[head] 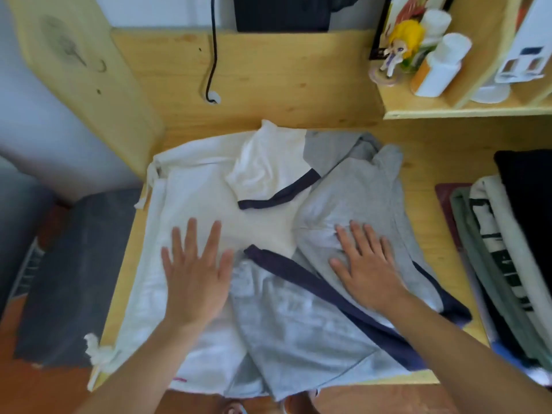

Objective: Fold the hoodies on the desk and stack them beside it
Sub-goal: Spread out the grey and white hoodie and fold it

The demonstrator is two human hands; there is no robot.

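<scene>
One wooden desk (298,85) carries one hoodie (298,309), white on one half, grey on the other, with navy bands, spread out under both hands. Well to the right of the right hand lies one stack of folded clothes (507,249), dark, green and striped. The left hand (195,273) presses flat on the white half, fingers straight and spread. The right hand (366,264) presses flat on the grey half, fingers likewise apart. Beyond the right hand, a shelf holds one yellow-haired figurine (400,46) beside two white bottles (442,64).
</scene>
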